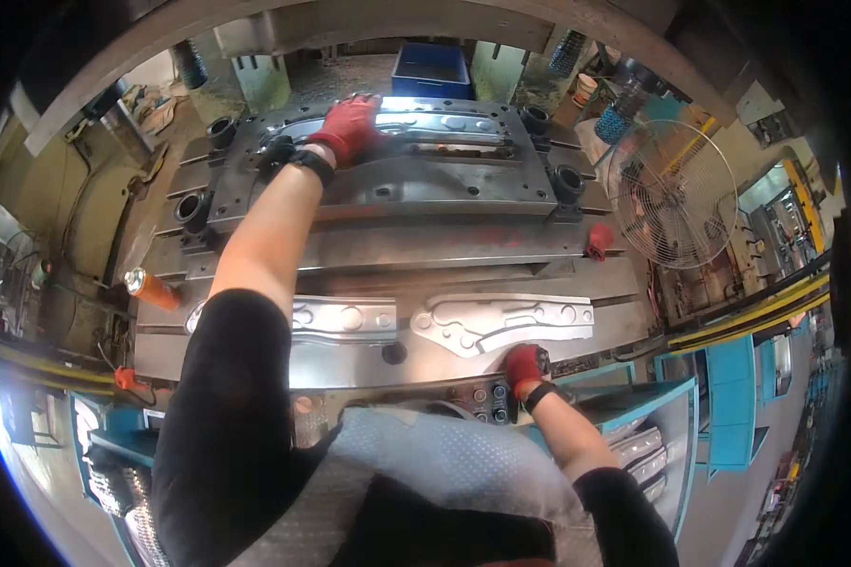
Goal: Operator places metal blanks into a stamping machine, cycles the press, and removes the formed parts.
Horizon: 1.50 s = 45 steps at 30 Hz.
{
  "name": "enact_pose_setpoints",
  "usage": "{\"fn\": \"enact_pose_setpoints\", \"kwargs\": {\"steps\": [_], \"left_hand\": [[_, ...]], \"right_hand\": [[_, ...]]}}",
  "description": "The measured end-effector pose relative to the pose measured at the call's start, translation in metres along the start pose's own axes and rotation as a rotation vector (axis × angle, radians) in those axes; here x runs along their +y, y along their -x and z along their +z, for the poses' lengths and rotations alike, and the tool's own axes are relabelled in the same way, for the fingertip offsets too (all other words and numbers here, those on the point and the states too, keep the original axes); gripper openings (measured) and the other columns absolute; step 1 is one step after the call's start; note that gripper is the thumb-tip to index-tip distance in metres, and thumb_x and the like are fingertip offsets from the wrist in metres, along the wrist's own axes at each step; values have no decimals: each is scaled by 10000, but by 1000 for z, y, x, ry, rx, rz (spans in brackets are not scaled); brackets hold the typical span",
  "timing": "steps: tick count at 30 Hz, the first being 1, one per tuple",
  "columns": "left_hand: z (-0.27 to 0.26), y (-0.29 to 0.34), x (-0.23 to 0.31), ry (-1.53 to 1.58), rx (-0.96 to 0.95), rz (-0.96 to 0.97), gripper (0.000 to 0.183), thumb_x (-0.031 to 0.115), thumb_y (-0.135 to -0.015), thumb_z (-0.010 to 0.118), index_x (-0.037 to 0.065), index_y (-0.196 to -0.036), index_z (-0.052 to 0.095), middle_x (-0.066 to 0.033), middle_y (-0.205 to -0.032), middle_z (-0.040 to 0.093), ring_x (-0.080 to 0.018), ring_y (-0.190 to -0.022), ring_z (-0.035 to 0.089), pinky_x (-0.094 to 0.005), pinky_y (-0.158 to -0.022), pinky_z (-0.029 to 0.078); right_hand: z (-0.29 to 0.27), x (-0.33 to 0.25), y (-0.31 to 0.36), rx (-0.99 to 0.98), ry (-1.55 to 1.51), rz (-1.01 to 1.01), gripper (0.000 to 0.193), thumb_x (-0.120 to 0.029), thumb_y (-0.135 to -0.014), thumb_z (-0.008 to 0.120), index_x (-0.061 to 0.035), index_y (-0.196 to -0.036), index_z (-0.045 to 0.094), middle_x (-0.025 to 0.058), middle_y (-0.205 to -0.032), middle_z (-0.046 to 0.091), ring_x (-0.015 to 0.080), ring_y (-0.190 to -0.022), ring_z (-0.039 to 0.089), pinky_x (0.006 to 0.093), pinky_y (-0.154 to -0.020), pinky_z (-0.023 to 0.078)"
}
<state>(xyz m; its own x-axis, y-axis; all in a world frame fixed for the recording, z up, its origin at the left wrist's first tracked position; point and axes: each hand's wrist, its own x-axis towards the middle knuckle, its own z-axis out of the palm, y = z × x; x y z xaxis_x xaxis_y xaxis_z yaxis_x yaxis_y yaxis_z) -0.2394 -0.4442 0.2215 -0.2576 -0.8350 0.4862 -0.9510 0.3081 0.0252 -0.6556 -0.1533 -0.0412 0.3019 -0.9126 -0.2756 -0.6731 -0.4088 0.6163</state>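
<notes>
My left hand [352, 130], in a red glove, reaches far forward and lies over a shiny stamped metal part [435, 123] on the die block [425, 184]. Its fingers stretch past the part's far edge. Close to the table's front edge, my right hand [522, 369], also red-gloved, has its fingers curled in beside something dark; what they hold, if anything, is hidden. Two more stamped metal parts lie flat on the press table: a right one [501, 321] just beyond my right hand, and a left one [350, 318] partly covered by my left arm.
Dark round guide bushings [193, 210] stand at the die's corners. An orange spray can [153, 289] leans at the table's left. A red cloth-like bundle [599, 240] and a wire-caged fan [673, 194] are at right. A blue bin [431, 71] stands behind; a push-button panel [490, 402] sits in front.
</notes>
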Motion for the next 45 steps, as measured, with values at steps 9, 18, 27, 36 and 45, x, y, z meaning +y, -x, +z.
{"fn": "enact_pose_setpoints", "kwargs": {"steps": [9,18,27,36,45], "left_hand": [[6,-29,12,-36,-357,25,750,515,-656,723,17,-1184,534,-240,-1238,483,-438,-1122,469,-438,-1013,351],[-60,140,23,-125,-50,132,954,559,-622,729,-36,-1284,385,-242,-1215,406,-402,-1109,415,-558,-903,350],[-89,324,-40,45,-426,-78,976,412,-564,822,-5,-1308,349,-268,-1315,340,-458,-1232,323,-515,-1042,271],[-50,345,-38,41,-411,67,978,441,-561,805,-31,-1294,361,-294,-1307,355,-422,-1248,336,-512,-1069,238],[-54,338,-22,86,-446,83,969,361,-571,803,-27,-1323,331,-281,-1326,361,-415,-1259,339,-453,-1098,231]], "right_hand": [[36,-26,-4,-114,2,84,224,-215,-815,502,-159,-878,709,82,-915,684,253,-836,652,455,-695,472],[-43,12,-2,-349,-53,-64,173,-233,-774,557,-199,-863,701,51,-842,676,224,-797,655,424,-683,480],[-29,10,0,-111,33,14,167,-214,-812,527,-157,-874,672,68,-863,668,213,-800,652,380,-631,480],[18,3,-11,-50,16,114,169,-214,-817,527,-155,-868,677,70,-822,681,229,-754,663,367,-607,501],[-14,5,-8,-171,-32,166,167,-223,-816,547,-165,-881,690,62,-884,692,214,-794,675,371,-633,508]]}}
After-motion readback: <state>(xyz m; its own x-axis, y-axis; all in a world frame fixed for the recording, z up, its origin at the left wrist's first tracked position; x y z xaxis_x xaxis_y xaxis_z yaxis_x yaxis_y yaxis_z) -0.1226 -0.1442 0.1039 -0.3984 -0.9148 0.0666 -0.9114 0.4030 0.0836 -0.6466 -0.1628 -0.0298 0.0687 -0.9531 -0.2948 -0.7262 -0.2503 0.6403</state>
